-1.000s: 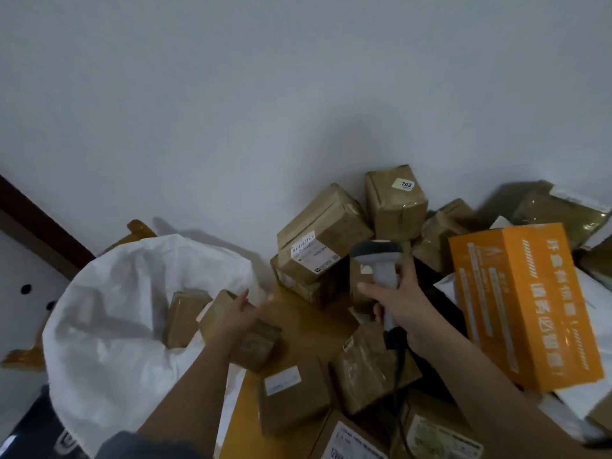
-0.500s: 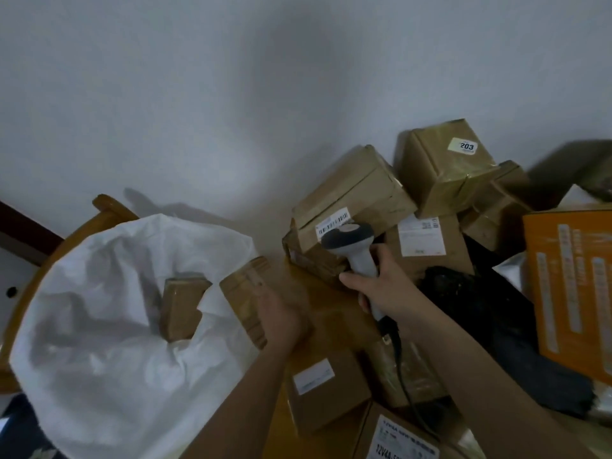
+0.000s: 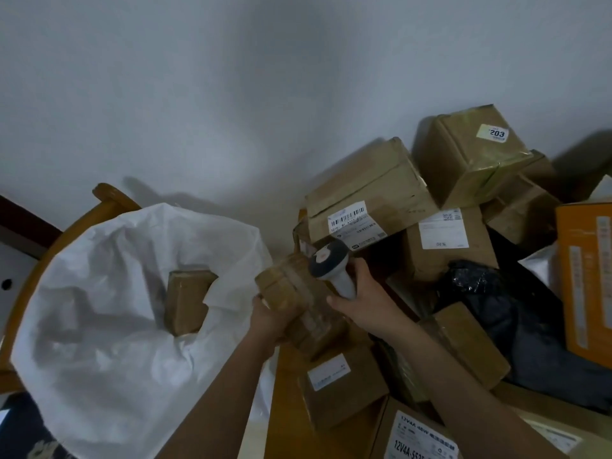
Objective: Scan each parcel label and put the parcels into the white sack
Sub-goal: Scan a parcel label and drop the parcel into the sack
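Observation:
My left hand (image 3: 269,318) grips a small taped brown parcel (image 3: 298,298) from below, raised just right of the white sack (image 3: 99,326). My right hand (image 3: 367,308) holds the grey handheld scanner (image 3: 331,263) by its handle, its dark head right over the parcel's far end. The sack stands open at the left with one brown parcel (image 3: 187,301) inside. Several more brown parcels are piled on the wooden table (image 3: 281,409), among them a labelled long box (image 3: 367,202) and a box marked 203 (image 3: 473,154).
An orange carton (image 3: 584,279) stands at the right edge, beside a black plastic bag (image 3: 503,313). A labelled small box (image 3: 337,385) and a carton printed 12V4A (image 3: 420,435) lie near me. The sack sits on a wooden chair (image 3: 109,198). A white wall is behind.
My left hand has lifted the small parcel up and to the right, away from the sack's rim. My right hand has brought the scanner in over that parcel.

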Demonstrator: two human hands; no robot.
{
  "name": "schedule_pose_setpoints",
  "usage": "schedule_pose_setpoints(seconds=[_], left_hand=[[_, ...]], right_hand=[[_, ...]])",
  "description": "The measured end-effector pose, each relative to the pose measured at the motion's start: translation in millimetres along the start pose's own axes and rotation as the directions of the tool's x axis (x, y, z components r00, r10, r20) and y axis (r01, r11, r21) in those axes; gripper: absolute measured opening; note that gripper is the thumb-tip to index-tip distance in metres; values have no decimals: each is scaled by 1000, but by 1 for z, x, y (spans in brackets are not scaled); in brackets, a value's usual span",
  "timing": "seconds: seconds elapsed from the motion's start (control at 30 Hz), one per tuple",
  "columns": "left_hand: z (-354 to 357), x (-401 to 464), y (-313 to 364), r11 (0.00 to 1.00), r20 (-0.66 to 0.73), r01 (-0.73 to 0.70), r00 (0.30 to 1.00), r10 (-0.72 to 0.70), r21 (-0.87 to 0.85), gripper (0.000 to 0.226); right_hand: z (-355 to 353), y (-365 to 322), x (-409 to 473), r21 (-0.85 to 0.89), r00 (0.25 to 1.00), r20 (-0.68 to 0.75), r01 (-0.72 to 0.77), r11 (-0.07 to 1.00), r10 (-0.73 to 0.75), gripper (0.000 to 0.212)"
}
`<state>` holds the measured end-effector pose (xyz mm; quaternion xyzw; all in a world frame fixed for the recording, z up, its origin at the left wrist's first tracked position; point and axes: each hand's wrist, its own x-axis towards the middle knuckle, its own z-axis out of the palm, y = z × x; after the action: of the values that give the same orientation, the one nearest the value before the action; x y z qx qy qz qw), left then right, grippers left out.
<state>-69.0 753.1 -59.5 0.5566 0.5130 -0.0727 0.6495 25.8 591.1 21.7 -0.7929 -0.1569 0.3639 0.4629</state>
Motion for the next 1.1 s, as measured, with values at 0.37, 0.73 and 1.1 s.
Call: schedule_pose_setpoints(seconds=[0.37,0.73,1.1], left_hand=[[25,7,-44,994,135,100,985,-104,34,71],[22,-21,-52,951,336,180,938,-89,-251,80],[-1,-87,-46,829,232,26,964,126,-558,71]], right_hand=[[6,50,-2,-160,997,-75,-43,986,31,53],[-8,50,-22,-124,997,5,76,989,-76,58],[-36,20,-66,90,989,52,132,987,-137,97]])
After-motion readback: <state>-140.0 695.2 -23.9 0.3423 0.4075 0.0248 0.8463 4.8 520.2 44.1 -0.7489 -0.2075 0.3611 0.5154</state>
